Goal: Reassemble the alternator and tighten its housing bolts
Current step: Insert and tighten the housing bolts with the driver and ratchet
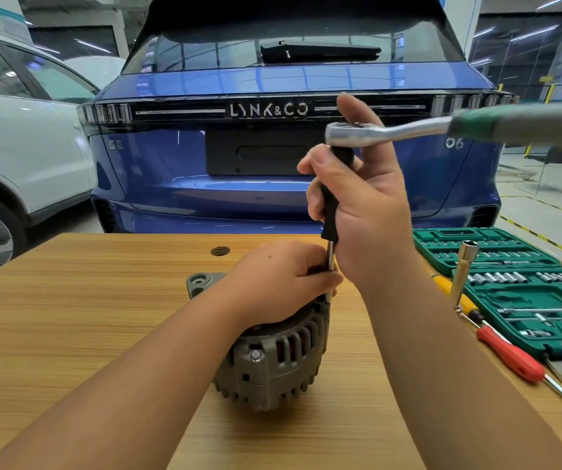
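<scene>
The scene is evenly and brightly lit by ceiling strip lights, which are mirrored as glare on the blue car. Only soft shadows are cast. Beyond the raised fingers, the ratchet handle is blurred. Straight lines are bowed at the edges.

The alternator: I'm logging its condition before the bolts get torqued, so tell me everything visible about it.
The alternator is a grey cast-metal housing with ribbed vent slots showing copper windings inside, a toothed lower rim and a mounting ear at its upper left. One hex bolt head shows on the near side. It sits on the wooden table. The left hand rests on top, its fingers round the driver shaft standing at its right edge.
</scene>
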